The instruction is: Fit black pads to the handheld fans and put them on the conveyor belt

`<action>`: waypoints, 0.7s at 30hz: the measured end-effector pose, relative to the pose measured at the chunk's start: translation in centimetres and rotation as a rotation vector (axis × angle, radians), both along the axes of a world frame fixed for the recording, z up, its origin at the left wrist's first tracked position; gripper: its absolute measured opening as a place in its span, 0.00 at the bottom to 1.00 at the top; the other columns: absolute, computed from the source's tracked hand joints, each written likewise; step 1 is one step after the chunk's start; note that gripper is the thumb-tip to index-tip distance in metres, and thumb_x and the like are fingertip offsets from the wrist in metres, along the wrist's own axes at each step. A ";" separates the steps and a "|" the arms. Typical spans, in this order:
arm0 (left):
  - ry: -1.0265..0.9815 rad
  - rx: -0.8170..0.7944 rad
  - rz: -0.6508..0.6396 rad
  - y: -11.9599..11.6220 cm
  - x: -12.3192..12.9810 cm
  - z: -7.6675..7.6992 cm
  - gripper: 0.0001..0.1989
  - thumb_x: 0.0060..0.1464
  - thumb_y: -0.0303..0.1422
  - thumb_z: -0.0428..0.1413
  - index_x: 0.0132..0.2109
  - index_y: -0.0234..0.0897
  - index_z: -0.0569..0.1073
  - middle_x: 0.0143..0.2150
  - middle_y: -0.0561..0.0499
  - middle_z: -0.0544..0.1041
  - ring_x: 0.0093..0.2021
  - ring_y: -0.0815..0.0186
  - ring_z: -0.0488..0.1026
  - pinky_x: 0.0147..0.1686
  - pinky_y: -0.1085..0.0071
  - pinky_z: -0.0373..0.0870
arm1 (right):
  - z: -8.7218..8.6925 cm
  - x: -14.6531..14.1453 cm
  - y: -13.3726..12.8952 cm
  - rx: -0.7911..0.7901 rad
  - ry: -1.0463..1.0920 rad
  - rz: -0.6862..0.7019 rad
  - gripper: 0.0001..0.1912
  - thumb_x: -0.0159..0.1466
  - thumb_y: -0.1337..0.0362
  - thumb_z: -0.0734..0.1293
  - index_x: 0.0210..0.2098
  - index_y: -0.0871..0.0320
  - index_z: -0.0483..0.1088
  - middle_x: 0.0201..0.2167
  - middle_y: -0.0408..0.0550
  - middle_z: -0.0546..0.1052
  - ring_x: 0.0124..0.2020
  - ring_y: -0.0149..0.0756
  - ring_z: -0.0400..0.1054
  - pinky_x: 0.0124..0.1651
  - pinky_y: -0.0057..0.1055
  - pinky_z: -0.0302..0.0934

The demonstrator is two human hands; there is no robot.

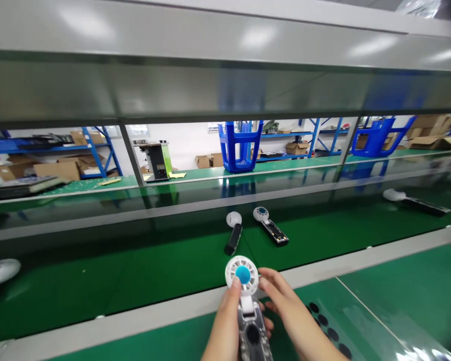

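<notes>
A small handheld fan [244,286] with a white round head, a blue centre and a grey open handle is held up in front of me. My left hand [225,326] grips its handle from the left, thumb near the head. My right hand [285,311] holds it from the right, fingertips by the neck of the fan. Two more fans lie on the green conveyor belt [135,281] just beyond: one with a black handle [233,233] and one with an open handle [270,225].
Another fan [413,200] lies on the belt at far right, and a white part [0,273] at far left. Black round pads [326,321] sit on the green mat by my right hand. Blue stools [240,145] and a green-sided machine [158,160] stand on the far bench.
</notes>
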State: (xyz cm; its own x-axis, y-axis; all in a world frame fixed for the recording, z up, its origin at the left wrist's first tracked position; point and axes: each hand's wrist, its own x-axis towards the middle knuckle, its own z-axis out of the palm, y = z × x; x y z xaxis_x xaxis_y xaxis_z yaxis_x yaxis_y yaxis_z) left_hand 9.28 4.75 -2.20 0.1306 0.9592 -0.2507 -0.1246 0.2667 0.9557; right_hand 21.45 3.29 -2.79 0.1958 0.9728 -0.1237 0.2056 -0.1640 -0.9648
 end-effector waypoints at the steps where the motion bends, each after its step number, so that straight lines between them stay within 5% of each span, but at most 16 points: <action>1: 0.028 0.035 0.006 1.3 -0.5 0.5 0.33 0.45 0.59 0.42 0.38 0.33 0.73 0.26 0.45 0.76 0.32 0.56 0.74 0.32 0.63 0.68 | 0.0 -0.1 1.4 0.007 -0.021 -0.009 0.21 0.63 0.54 0.52 0.50 0.58 0.59 0.48 0.52 0.69 0.46 0.38 0.66 0.40 0.30 0.63; 6: 0.209 0.087 0.128 10.6 -4.1 1.6 0.23 0.53 0.49 0.45 0.42 0.33 0.69 0.35 0.49 0.73 0.33 0.67 0.71 0.35 0.65 0.68 | -0.2 -1.6 8.6 0.069 -0.296 -0.044 0.22 0.62 0.63 0.62 0.55 0.55 0.56 0.57 0.51 0.58 0.54 0.45 0.56 0.52 0.47 0.54; 11: 0.417 0.087 0.339 17.1 -6.0 0.6 0.16 0.55 0.38 0.50 0.47 0.34 0.66 0.47 0.46 0.69 0.44 0.62 0.68 0.43 0.59 0.66 | -1.8 -3.1 12.1 0.121 -0.620 -0.125 0.20 0.61 0.64 0.64 0.52 0.55 0.60 0.57 0.50 0.58 0.55 0.48 0.53 0.54 0.53 0.48; 16: 0.311 0.277 0.264 15.4 -4.2 1.2 0.18 0.54 0.33 0.51 0.52 0.38 0.63 0.59 0.46 0.57 0.55 0.57 0.58 0.52 0.52 0.56 | -2.0 -2.8 11.4 0.252 -0.751 -0.149 0.12 0.63 0.68 0.60 0.46 0.60 0.63 0.53 0.53 0.62 0.44 0.39 0.66 0.42 0.40 0.64; 19: 0.144 0.183 0.087 12.3 -2.0 2.3 0.17 0.53 0.42 0.50 0.44 0.34 0.69 0.50 0.42 0.68 0.49 0.57 0.66 0.47 0.55 0.62 | -1.4 -2.7 8.5 0.396 -0.801 -0.062 0.12 0.62 0.74 0.55 0.44 0.62 0.64 0.57 0.62 0.54 0.49 0.44 0.64 0.43 0.38 0.65; 21: -0.012 0.057 -0.032 9.9 -0.7 3.0 0.25 0.49 0.51 0.47 0.39 0.31 0.70 0.38 0.40 0.73 0.39 0.56 0.72 0.38 0.58 0.67 | -1.3 -2.4 5.6 0.507 -0.841 0.051 0.13 0.59 0.76 0.55 0.39 0.60 0.66 0.60 0.59 0.52 0.57 0.49 0.53 0.51 0.40 0.60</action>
